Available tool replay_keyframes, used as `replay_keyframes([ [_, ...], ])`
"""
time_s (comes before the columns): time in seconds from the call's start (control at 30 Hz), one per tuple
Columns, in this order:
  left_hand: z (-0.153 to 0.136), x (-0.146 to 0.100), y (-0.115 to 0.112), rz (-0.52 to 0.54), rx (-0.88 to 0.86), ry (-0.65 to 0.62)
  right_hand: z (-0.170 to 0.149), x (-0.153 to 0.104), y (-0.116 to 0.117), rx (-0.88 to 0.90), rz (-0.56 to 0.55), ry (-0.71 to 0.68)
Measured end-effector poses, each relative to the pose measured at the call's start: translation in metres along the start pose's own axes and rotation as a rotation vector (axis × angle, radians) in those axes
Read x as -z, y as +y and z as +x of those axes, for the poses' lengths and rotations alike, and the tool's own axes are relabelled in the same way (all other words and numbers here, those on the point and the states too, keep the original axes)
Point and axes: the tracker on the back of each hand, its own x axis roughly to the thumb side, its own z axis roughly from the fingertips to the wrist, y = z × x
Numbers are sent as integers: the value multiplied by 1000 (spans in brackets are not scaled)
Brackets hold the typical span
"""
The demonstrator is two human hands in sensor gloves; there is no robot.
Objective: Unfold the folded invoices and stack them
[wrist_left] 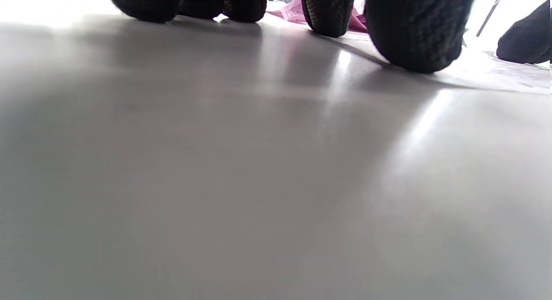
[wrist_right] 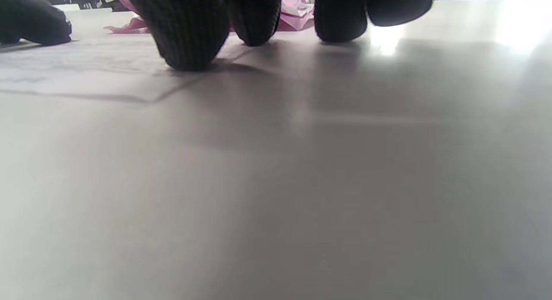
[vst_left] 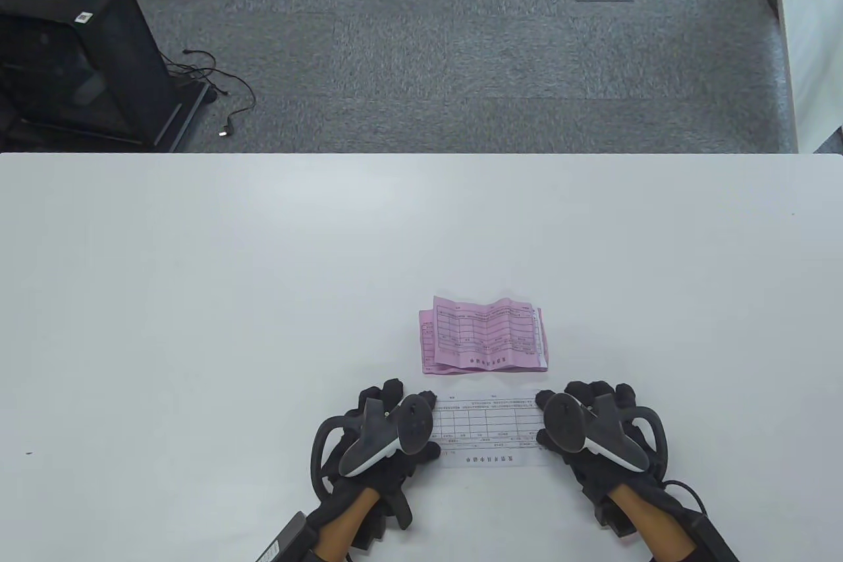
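A white invoice (vst_left: 487, 427) lies unfolded and flat on the white table (vst_left: 197, 298) near the front edge. My left hand (vst_left: 395, 420) presses its left end and my right hand (vst_left: 579, 420) presses its right end, fingers spread. In the left wrist view my fingertips (wrist_left: 414, 37) touch the table at the paper's edge (wrist_left: 496, 73). In the right wrist view a fingertip (wrist_right: 189, 37) rests on the white sheet (wrist_right: 77, 71). A pile of pink invoices (vst_left: 484, 341), unfolded but creased, lies just beyond the white one; it also shows in the right wrist view (wrist_right: 297, 15).
The table's far edge (vst_left: 421, 155) borders grey carpet. A black cabinet (vst_left: 79, 61) with cables stands on the floor at the far left. Bare table surface extends left, right and beyond the pink pile.
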Motion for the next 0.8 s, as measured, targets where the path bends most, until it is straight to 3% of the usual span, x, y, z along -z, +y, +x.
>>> replay_keyframes([
  [0.13, 0, 0, 0, -2, 2, 3, -7, 3, 2, 97, 21, 9],
  [0.3, 0, 0, 0, -1, 0, 1, -22, 5, 7, 452, 66, 69],
  [0.6, 1, 0, -1, -2, 0, -3, 7, 6, 12, 169, 62, 83],
  [0.8, 2, 0, -1, 0, -2, -7, 8, 2, 13, 238, 42, 75],
])
